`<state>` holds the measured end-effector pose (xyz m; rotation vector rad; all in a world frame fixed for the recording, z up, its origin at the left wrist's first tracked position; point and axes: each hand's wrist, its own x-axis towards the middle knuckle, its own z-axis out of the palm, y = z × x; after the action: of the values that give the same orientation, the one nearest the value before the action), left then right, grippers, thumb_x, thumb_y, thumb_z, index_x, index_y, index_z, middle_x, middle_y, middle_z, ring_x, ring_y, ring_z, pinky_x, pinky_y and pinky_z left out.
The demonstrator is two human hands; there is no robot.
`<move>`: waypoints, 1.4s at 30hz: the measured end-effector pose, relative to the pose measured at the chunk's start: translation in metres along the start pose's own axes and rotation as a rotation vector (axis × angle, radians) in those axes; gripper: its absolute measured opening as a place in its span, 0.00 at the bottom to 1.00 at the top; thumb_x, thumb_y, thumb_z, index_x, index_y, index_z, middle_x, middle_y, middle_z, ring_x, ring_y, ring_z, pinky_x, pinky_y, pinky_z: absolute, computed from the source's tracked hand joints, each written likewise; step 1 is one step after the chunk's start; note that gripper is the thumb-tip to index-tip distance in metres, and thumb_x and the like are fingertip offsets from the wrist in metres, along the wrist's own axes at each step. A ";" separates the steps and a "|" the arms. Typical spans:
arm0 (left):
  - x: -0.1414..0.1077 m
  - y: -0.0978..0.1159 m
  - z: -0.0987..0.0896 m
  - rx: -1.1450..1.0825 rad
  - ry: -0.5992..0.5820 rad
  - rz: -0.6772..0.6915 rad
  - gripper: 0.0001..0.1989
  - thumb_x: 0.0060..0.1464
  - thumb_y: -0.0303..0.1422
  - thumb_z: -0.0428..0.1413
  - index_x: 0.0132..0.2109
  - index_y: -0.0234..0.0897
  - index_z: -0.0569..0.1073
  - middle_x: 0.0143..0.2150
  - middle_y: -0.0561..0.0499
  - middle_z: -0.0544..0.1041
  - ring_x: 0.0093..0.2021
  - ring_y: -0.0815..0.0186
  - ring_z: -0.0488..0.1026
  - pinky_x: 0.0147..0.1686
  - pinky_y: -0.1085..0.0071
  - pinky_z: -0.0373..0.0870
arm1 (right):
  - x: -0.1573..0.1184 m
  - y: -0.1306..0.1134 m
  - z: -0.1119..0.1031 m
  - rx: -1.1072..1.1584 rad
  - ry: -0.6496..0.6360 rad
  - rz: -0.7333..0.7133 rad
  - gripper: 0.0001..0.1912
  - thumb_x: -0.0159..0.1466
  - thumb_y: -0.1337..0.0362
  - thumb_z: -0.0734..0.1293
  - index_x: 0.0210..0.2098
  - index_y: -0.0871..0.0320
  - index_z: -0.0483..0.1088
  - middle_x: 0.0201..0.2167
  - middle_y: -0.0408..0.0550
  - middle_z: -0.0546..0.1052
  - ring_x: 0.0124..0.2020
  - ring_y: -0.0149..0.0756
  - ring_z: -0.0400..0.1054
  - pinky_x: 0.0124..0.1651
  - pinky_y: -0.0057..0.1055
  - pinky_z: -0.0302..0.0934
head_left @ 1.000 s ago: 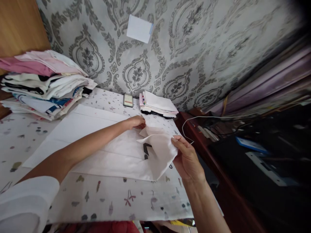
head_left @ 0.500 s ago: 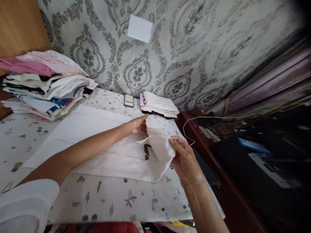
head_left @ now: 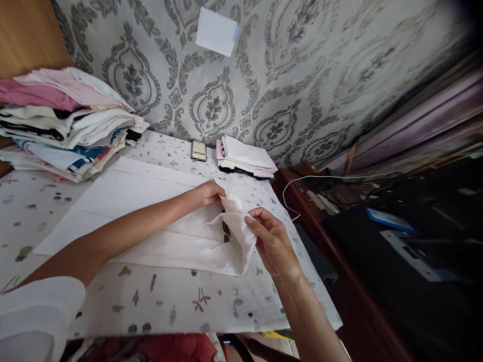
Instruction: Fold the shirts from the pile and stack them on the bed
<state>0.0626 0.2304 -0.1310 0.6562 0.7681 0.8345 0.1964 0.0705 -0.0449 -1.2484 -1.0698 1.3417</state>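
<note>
A white garment [head_left: 181, 246] with a dark print near its right end lies spread on the patterned cloth. My left hand [head_left: 211, 193] is closed on the upper edge of that right end, its fingers partly hidden by fabric. Between thumb and fingers, my right hand [head_left: 267, 234] pinches the raised right edge. The fabric between both hands is lifted and bunched, with the dark print partly covered by folds. Under the garment's upper left part, a flat white sheet or board [head_left: 132, 176] shows, though its border with the garment is hard to tell.
A tall stack of folded clothes [head_left: 71, 125] stands at the left. Near the wall are a small card-like object [head_left: 198, 150] and a smaller folded pile [head_left: 247, 156]. A white cable [head_left: 285, 193] and dark equipment [head_left: 396, 251] lie right of the patterned cloth [head_left: 169, 306].
My right hand has moved left, closer to my left hand, bringing the garment's edge with it. My left hand now grips bunched fabric. The view has shifted slightly.
</note>
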 end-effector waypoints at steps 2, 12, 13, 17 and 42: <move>-0.004 -0.003 -0.003 -0.007 0.011 0.007 0.14 0.36 0.11 0.55 0.30 0.30 0.71 0.23 0.49 0.75 0.24 0.64 0.73 0.30 0.66 0.75 | 0.002 0.004 0.002 -0.012 -0.015 0.004 0.19 0.47 0.54 0.79 0.28 0.57 0.70 0.21 0.39 0.71 0.20 0.27 0.60 0.23 0.24 0.54; -0.044 0.003 -0.023 0.046 -0.045 -0.119 0.09 0.61 0.31 0.57 0.38 0.26 0.75 0.32 0.40 0.79 0.33 0.61 0.78 0.40 0.64 0.77 | 0.018 0.004 -0.004 0.058 0.057 0.013 0.20 0.43 0.55 0.80 0.26 0.56 0.70 0.19 0.38 0.70 0.20 0.26 0.60 0.23 0.24 0.55; -0.048 0.005 -0.026 0.058 -0.057 -0.123 0.10 0.61 0.33 0.57 0.38 0.27 0.75 0.33 0.40 0.79 0.34 0.61 0.79 0.42 0.65 0.77 | 0.019 0.003 -0.005 0.056 0.060 0.009 0.20 0.43 0.55 0.80 0.26 0.56 0.70 0.18 0.38 0.70 0.20 0.26 0.60 0.23 0.24 0.54; -0.064 0.009 -0.035 0.151 -0.126 -0.101 0.16 0.55 0.41 0.64 0.38 0.28 0.77 0.36 0.39 0.80 0.37 0.63 0.78 0.46 0.66 0.74 | 0.020 0.001 -0.007 0.062 0.080 0.003 0.20 0.42 0.55 0.81 0.26 0.56 0.70 0.18 0.38 0.70 0.19 0.26 0.59 0.22 0.24 0.53; -0.055 -0.005 0.005 0.074 0.036 -0.171 0.14 0.63 0.38 0.50 0.35 0.33 0.73 0.28 0.45 0.79 0.28 0.61 0.77 0.33 0.65 0.77 | 0.000 0.011 0.003 -0.096 -0.064 -0.122 0.16 0.53 0.52 0.76 0.29 0.56 0.71 0.23 0.41 0.71 0.21 0.27 0.60 0.22 0.24 0.55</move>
<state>0.0447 0.1812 -0.1137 0.6323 0.8782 0.6656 0.1924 0.0689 -0.0559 -1.1963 -1.2481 1.2569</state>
